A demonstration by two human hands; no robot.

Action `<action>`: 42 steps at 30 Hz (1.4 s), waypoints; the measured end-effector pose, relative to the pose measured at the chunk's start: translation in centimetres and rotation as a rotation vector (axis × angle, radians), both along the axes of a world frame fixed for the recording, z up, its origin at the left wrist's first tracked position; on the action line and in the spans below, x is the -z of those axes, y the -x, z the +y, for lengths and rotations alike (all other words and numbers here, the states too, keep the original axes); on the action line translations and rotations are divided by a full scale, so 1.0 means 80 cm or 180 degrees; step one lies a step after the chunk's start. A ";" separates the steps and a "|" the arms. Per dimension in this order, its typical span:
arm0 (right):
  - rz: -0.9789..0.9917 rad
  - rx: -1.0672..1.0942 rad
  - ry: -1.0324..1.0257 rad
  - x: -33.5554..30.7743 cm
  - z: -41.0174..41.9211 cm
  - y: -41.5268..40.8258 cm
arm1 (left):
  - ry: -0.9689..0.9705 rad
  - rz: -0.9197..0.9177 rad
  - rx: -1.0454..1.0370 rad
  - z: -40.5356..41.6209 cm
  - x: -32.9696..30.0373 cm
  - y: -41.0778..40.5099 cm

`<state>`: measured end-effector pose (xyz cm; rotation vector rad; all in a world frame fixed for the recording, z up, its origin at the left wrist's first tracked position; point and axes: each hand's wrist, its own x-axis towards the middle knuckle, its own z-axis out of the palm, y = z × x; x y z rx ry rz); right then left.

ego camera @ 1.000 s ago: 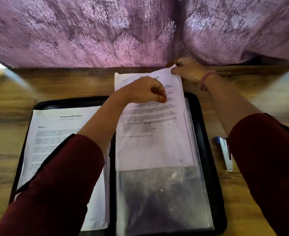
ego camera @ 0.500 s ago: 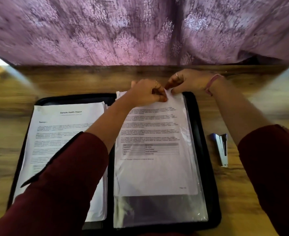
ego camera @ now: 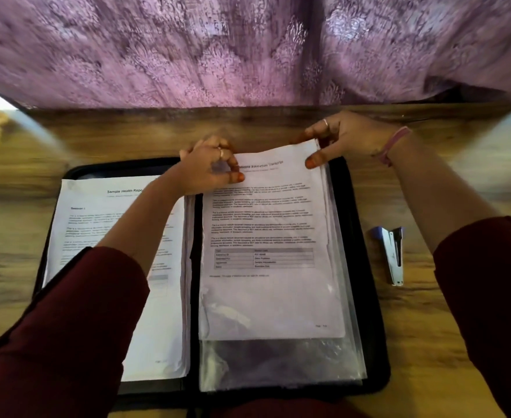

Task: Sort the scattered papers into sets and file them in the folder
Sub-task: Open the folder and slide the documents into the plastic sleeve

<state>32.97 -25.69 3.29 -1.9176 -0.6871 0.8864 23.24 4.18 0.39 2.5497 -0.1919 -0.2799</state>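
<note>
Wood-grain brown tabletop (ego camera: pixel 429 342): open black zip folder (ego camera: pixel 368 267) at near edge, centre; blue-and-silver metal stapler (ego camera: pixel 393 254) just right of it.

We record body text on the transcript sheet (ego camera: pixel 266 236) as too small to read, its title's first word covered by the left hand (ego camera: pixel 209 167). The health report (ego camera: pixel 103 236), centre left, lies partly under the left forearm, title cut short. The folder (ego camera: pixel 371 297) loses its lower edge behind sleeves. The curtain (ego camera: pixel 248 46), upper frame, is blurred.
</note>
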 end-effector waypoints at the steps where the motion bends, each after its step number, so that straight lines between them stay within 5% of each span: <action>1: 0.0071 -0.0125 0.0003 0.000 -0.001 -0.001 | 0.0003 -0.0048 -0.0014 0.000 0.000 0.001; 11: -0.0130 -0.0663 0.0561 -0.019 -0.003 0.002 | 0.0119 -0.0448 0.0119 -0.002 0.006 -0.002; 21: -0.0447 -0.0925 0.1599 -0.006 0.017 0.002 | 0.0394 0.0118 -0.0025 -0.008 0.009 -0.008; 30: -0.0862 -0.0963 0.1832 0.001 0.025 0.000 | -0.0984 -0.0188 0.0291 -0.025 0.006 -0.016; 35: -0.1626 -0.0692 0.1879 -0.002 0.028 0.010 | -0.1955 -0.0262 0.0139 -0.008 0.003 0.001; 38: -0.1537 -0.0215 0.1519 -0.002 0.027 0.019 | -0.2013 -0.0199 -0.0203 0.002 0.001 0.018; 42: -0.1581 0.0114 0.1815 0.000 0.017 0.036 | -0.1856 -0.0417 -0.0742 -0.017 -0.010 0.047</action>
